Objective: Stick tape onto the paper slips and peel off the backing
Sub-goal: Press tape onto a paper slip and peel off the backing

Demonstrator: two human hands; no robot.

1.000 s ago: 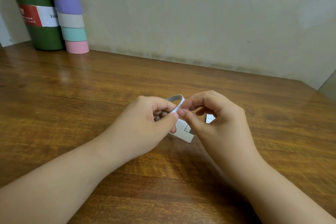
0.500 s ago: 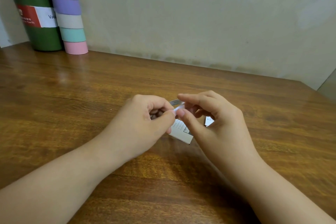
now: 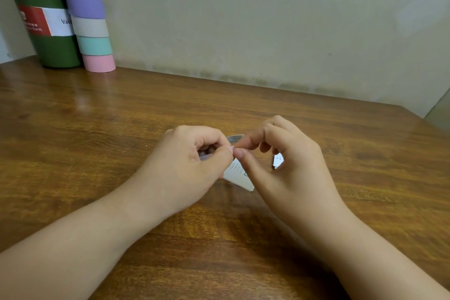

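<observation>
Mid-frame, the left hand (image 3: 187, 163) grips the tape roll (image 3: 234, 139) while the right hand (image 3: 280, 165) pinches its loose end, right over a slip (image 3: 237, 174) on the table (image 3: 121, 117) — no tape stuck yet, it seems, backing still to peel.

You've got one view only: head cam, wide-angle, looking fwd and down over the table (image 3: 316, 129) toward the wall (image 3: 267, 19). It sits close above your forearms, left hand (image 3: 190, 161) and right hand (image 3: 287, 168) near frame centre.
</observation>
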